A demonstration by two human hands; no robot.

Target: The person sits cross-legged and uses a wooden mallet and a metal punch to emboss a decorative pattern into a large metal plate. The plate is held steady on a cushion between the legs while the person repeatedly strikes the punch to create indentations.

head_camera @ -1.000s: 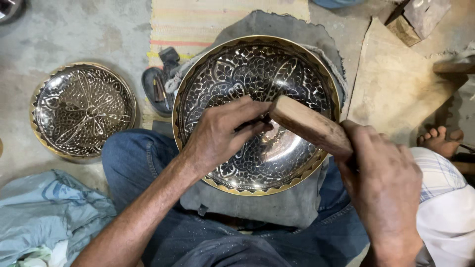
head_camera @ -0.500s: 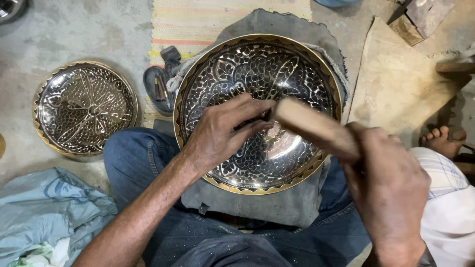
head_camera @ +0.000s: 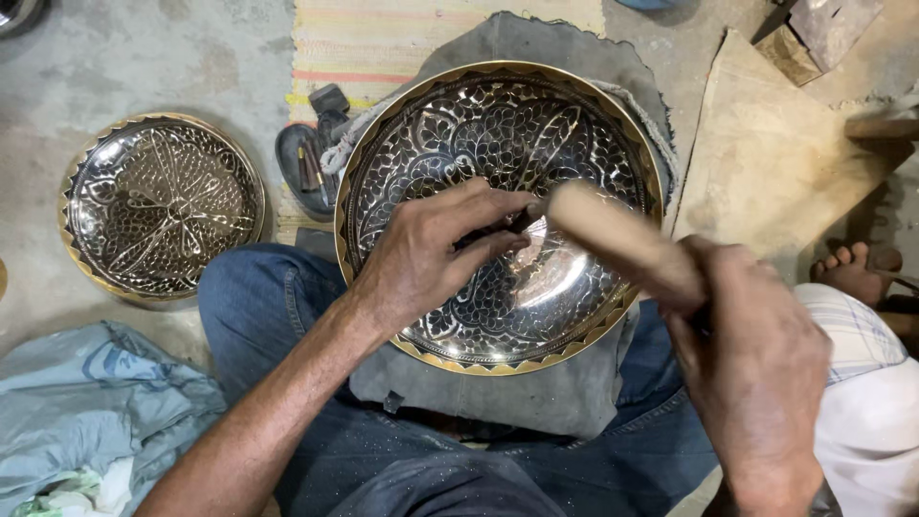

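Note:
A large engraved metal bowl [head_camera: 498,124] with a brass-coloured scalloped rim rests on a grey cloth over my lap. My left hand [head_camera: 426,254] lies inside it, fingers pinched on a thin dark chisel [head_camera: 520,220] held against the polished centre. My right hand [head_camera: 756,369] grips a wooden mallet [head_camera: 617,239]. The mallet's blurred head sits at the top of the chisel.
A smaller engraved plate [head_camera: 158,206] lies on the concrete floor to the left. A dark pouch with tools [head_camera: 306,168] sits beside the bowl. Pale blue cloth [head_camera: 86,412] is at lower left. Another person's bare foot [head_camera: 852,268] and a wooden board [head_camera: 775,163] are on the right.
The mallet has swung down and leftward toward the chisel, and is now blurred by motion. My left hand and the bowl have stayed in place.

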